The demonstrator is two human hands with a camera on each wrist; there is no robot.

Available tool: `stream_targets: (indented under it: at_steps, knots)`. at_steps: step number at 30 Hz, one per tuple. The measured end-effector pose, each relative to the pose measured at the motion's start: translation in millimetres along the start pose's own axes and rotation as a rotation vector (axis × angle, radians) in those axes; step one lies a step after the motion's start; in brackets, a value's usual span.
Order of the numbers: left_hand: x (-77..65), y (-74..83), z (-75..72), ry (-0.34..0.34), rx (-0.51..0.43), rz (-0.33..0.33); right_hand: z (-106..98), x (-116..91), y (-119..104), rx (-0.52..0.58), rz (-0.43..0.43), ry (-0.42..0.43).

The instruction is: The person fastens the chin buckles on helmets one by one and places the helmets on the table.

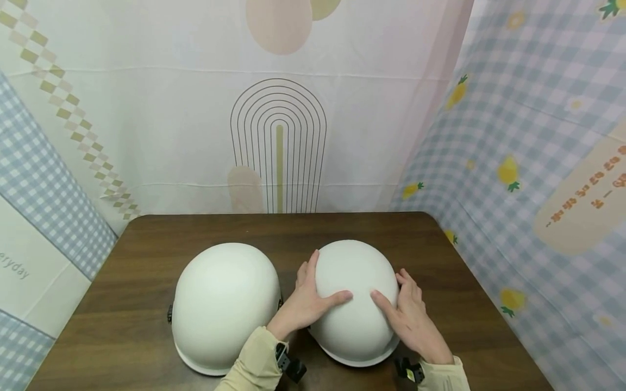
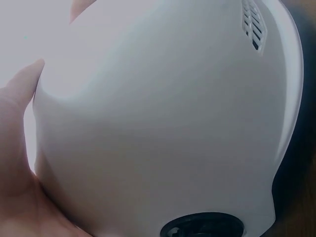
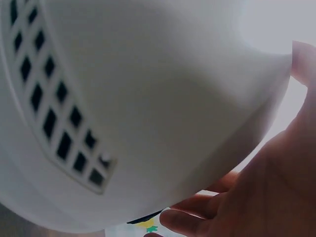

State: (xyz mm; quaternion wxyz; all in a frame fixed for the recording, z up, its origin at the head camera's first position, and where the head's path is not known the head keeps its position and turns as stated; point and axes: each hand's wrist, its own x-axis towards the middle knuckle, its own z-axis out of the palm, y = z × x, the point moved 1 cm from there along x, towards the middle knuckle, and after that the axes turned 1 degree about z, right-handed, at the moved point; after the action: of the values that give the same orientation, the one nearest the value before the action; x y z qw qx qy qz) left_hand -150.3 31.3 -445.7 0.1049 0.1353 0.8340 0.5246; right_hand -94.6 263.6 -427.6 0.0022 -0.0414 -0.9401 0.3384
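Two white helmets stand dome up, side by side. Both hands hold the right helmet (image 1: 359,271) from its two sides. My left hand (image 1: 307,301) lies along its left side, thumb across the front of the dome. On the opposite side my right hand (image 1: 409,315) has its thumb on the dome and its other fingers round the side. The left wrist view shows the helmet's smooth shell (image 2: 163,128), a black round fitting (image 2: 202,226) and a slotted vent (image 2: 254,27). A lattice vent (image 3: 54,118) fills the left of the right wrist view.
The left helmet (image 1: 225,304) stands beside my left forearm, with a black fitting (image 1: 169,313) on its side. Both are on a dark brown wooden table (image 1: 122,260). A patterned white cloth (image 1: 171,119) hangs behind, and a blue checked cloth (image 1: 528,119) on the right.
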Motion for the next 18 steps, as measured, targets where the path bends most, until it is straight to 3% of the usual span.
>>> stream_targets:
  at_steps: [18]
  knots:
    - [2.2,-0.2,5.3,0.015,0.050,0.003,2.4,4.7,8.6,-0.013,0.072,-0.062]
